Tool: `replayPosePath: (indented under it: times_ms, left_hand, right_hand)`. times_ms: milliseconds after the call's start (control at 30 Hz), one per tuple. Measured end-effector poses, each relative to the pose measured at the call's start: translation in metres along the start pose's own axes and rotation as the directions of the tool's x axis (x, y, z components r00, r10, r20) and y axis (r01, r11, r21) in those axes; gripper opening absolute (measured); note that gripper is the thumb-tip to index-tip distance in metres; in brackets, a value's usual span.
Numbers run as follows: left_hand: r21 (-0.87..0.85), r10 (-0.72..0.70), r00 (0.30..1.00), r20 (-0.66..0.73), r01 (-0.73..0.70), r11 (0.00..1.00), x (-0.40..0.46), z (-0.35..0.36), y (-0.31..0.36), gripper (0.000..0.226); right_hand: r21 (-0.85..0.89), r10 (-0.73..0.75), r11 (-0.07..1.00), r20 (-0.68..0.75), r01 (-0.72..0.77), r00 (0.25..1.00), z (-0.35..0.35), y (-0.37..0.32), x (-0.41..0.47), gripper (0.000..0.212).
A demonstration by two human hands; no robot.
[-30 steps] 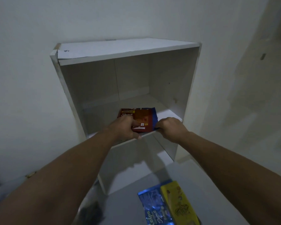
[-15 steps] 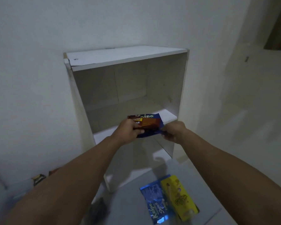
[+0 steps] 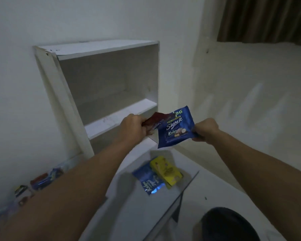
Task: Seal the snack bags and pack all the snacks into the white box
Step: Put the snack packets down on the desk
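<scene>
Blue bag [image 3: 175,129]: lifted off shelf [image 3: 111,122], now held by right hand [image 3: 205,130], drawn rightward. Red bag [image 3: 155,120]: separated from blue, retained in left hand [image 3: 133,126].

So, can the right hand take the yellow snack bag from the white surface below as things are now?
Probably not yet. The right hand already pinches the blue Kalpa snack bag, so its fingers are busy. The way down to the yellow snack bag looks free otherwise.
</scene>
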State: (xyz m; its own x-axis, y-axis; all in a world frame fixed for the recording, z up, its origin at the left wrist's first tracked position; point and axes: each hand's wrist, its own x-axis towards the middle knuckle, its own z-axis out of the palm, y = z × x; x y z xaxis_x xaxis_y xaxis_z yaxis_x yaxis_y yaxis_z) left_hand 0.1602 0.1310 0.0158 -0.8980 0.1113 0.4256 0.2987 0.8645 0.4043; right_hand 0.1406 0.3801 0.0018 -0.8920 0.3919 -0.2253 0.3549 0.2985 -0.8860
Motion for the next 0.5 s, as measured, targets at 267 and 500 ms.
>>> replayPosePath:
  times_ms: [267,500]
  left_hand:
    - [-0.282,-0.208,0.949,0.239,0.273,0.920,-0.042,0.084,0.081,0.026]
    - [-0.258,-0.246,0.849,0.467,0.397,0.881,-0.087,0.195,0.137,0.022]
  right_hand:
    - [-0.084,0.172,0.978,-0.182,-0.189,0.968,-0.102,0.115,-0.036,0.012]
    - [-0.140,0.295,0.935,-0.205,-0.326,0.933,-0.163,0.239,-0.024,0.012]
